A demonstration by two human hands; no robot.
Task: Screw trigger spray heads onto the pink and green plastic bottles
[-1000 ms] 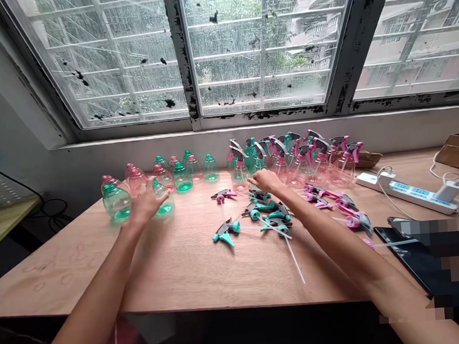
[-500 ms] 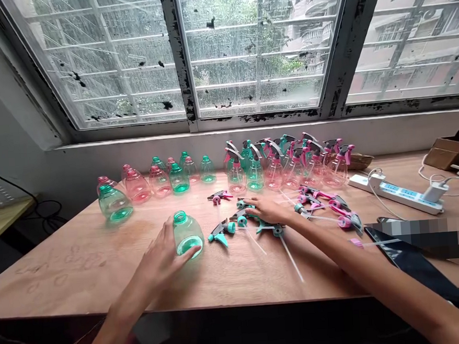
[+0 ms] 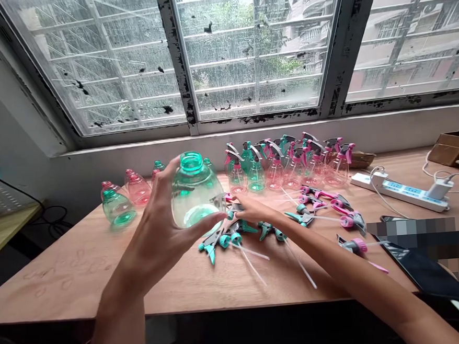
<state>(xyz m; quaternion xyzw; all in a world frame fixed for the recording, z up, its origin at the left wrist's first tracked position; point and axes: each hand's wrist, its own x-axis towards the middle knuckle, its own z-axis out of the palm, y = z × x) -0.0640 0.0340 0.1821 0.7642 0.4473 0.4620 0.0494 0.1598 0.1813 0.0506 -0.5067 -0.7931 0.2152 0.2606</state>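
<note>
My left hand (image 3: 157, 229) is wrapped round a clear green bottle (image 3: 197, 195) with an open threaded neck, held up above the table and close to the camera. My right hand (image 3: 250, 211) reaches in behind that bottle, its fingers closed on a grey and green trigger spray head (image 3: 235, 208); the bottle hides part of the fingertips. Below lie more green spray heads, one of them (image 3: 209, 247) at the front left, with thin clear dip tubes (image 3: 301, 264) trailing toward me. Pink spray heads (image 3: 346, 220) are scattered to the right of the right forearm.
Assembled pink and green spray bottles (image 3: 255, 175) stand in a group before the window wall. Open bottles, such as a green one (image 3: 117, 207), stand at the back left. On the right are a white power strip (image 3: 401, 191), a dark tablet-like device (image 3: 424, 266) and a cardboard box (image 3: 450, 148).
My left hand has lifted the green bottle off the table toward the camera. The right hand has shifted left, and the green spray heads beneath it have moved. Another pink spray head shows beside the right forearm.
</note>
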